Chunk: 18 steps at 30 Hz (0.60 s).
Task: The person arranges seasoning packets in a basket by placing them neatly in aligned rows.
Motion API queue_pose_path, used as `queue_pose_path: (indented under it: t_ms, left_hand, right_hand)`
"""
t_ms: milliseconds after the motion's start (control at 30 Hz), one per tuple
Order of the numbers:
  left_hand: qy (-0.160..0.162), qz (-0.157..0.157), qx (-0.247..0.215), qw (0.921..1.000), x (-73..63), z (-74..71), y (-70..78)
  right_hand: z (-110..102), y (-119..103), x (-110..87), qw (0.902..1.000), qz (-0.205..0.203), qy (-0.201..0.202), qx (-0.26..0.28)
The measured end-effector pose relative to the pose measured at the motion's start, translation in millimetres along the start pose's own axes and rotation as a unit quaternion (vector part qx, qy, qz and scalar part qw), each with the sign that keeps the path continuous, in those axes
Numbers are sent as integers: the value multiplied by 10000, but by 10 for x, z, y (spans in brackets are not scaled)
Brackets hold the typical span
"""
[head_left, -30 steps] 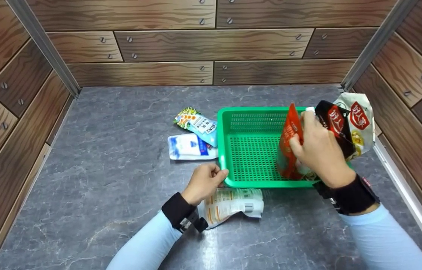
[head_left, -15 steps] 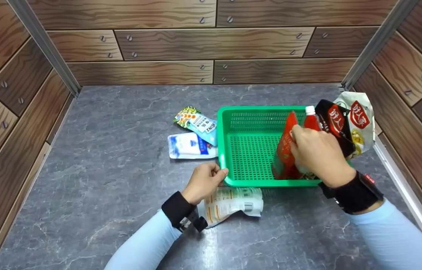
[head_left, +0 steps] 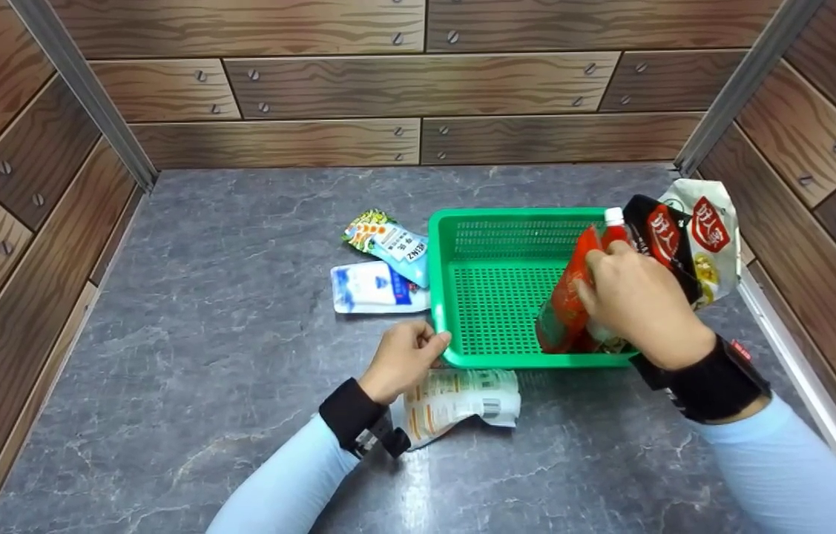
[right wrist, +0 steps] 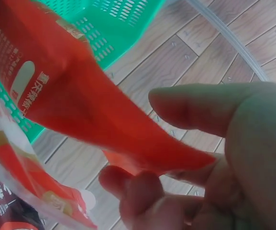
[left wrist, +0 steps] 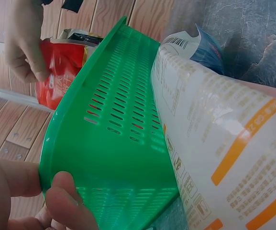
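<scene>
My left hand (head_left: 404,360) pinches the near left corner rim of the green plastic basket (head_left: 438,297); thumb and fingertips meet the rim in the left wrist view. A red food pouch (head_left: 566,308) stands in the basket's right part, leaning right. My right hand (head_left: 640,304) is at the pouch's top. In the right wrist view the thumb (right wrist: 190,105) is apart from the pouch, while the loosely bent fingers (right wrist: 147,196) lie at its top edge. Beside it are a red item with a white cap (head_left: 613,216), a black pouch (head_left: 662,230) and a white pouch (head_left: 707,222).
Left of the basket lie a blue and white pouch (head_left: 373,289) and a light-blue Heinz packet (head_left: 403,252) with a patterned yellow-green packet (head_left: 367,228). A crumpled white packet (head_left: 462,404) lies before the basket, near my left wrist. Wood-patterned walls (head_left: 328,89) enclose the grey surface.
My right hand has moved down and its fingers have shifted along the red pouch's top. The pouch's base has slid slightly left and its top leans right. The left hand stays at the rim.
</scene>
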State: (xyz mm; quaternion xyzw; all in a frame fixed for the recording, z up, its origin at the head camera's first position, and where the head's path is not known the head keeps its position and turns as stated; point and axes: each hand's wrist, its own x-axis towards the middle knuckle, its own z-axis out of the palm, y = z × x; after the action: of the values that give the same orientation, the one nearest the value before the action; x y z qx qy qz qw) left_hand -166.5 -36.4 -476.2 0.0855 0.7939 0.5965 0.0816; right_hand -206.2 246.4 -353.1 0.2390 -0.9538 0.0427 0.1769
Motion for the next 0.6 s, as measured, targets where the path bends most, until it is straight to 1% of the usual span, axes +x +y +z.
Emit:
queue_pose_path:
  t_ms: [133,367,600]
  left_hand:
    - [22,-10,-132,9999,9,10,-8]
    - [15,-25,-104,9999,-4,2,1]
    - [-37,-22,-49,10000,-20,-5,7]
  right_hand:
    - [-11,-10,10,10000,28,46,69]
    - [-22,-31,4,9997,197,25,139]
    - [-71,-81,-8,9988,67,405,251]
